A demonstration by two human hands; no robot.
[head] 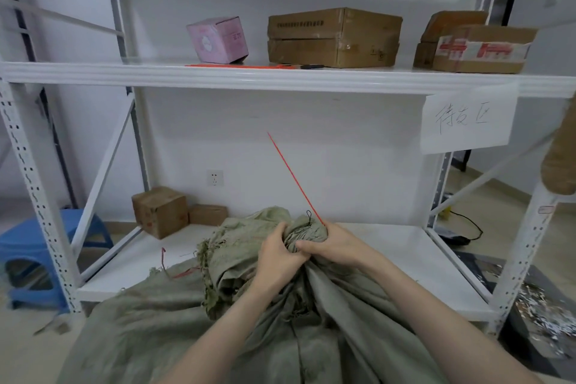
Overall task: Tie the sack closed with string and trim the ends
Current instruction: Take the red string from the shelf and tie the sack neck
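Green woven sack (174, 315), neck gathered and gripped in both hands.

Sack slumps from the floor onto the lower shelf (389, 259). Left hand (277, 259) and right hand (336, 246), forearms bare, are curled tight round the bunched neck, touching each other. Red string (294, 178) rises up-left from the top of the right hand. Left of sack: blue stool (31, 246). Behind-left: two cardboard boxes (160, 210). Behind: wall socket (215, 178). Above sack: upper shelf (218, 78) with pink box (218, 39), taped cartons (333, 37), spare red strings (237, 66). Above-right: paper sign (467, 121), handwritten 待发区.
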